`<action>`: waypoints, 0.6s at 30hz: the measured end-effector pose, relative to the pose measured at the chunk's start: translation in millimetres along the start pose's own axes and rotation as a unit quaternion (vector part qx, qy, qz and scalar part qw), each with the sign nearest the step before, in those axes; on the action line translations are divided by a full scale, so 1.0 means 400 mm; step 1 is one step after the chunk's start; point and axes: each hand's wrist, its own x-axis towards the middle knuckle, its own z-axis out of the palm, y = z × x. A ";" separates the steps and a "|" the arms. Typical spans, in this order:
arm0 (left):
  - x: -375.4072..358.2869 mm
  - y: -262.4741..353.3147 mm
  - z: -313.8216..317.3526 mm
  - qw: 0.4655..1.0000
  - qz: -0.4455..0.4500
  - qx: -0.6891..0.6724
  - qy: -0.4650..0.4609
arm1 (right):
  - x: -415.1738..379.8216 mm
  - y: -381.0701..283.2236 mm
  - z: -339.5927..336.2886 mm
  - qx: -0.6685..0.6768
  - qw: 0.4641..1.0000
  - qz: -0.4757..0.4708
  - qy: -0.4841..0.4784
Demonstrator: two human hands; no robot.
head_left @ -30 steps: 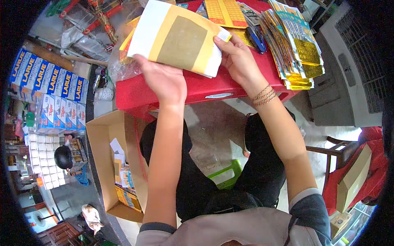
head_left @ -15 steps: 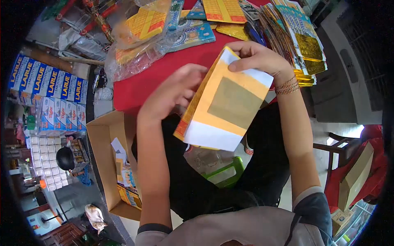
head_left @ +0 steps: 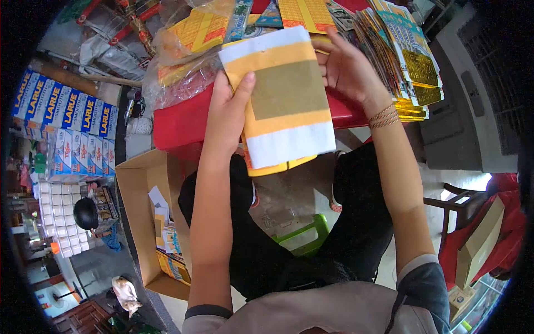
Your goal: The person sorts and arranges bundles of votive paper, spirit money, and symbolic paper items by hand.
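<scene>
A small stack of joss paper (head_left: 289, 89), white with an orange band and an olive-gold patch, is raised above my lap. My left hand (head_left: 229, 106) is closed on its left edge, thumb pressed on the top sheet. Yellow-and-red sheets (head_left: 289, 166) show under its lower edge. My right hand (head_left: 351, 67) is beside the upper right edge with fingers apart, fingertips right at the paper. Beyond, on the red table (head_left: 183, 122), lie yellow-and-red paper bundles (head_left: 306, 14) and a fanned stack of folded paper (head_left: 400, 50) with gold patches.
A cardboard box (head_left: 146, 183) holding papers stands left of my legs. Clear plastic wrapping (head_left: 183, 83) lies at the table's left. A green stool (head_left: 306, 236) is between my feet. Beer cartons (head_left: 67, 111) are stacked far left; a cat (head_left: 127, 292) lies on the floor.
The joss paper has swung more upright and moved up and left. My left hand has taken its left edge, while my right hand has let go of the top and moved to the right side.
</scene>
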 end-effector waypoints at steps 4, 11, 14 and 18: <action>0.014 -0.014 0.014 0.997 0.037 0.000 0.070 | -0.001 0.047 0.142 -0.154 0.970 -0.084 0.167; 0.026 -0.026 0.041 0.989 0.100 -0.006 0.105 | 0.049 0.106 0.134 -0.262 0.909 -0.237 0.221; 0.033 -0.029 0.035 0.989 0.095 0.008 0.115 | 0.051 0.098 0.139 -0.238 0.916 -0.230 0.227; 0.034 -0.037 0.035 0.990 0.080 0.005 0.119 | 0.043 0.097 0.128 -0.282 0.899 -0.229 0.245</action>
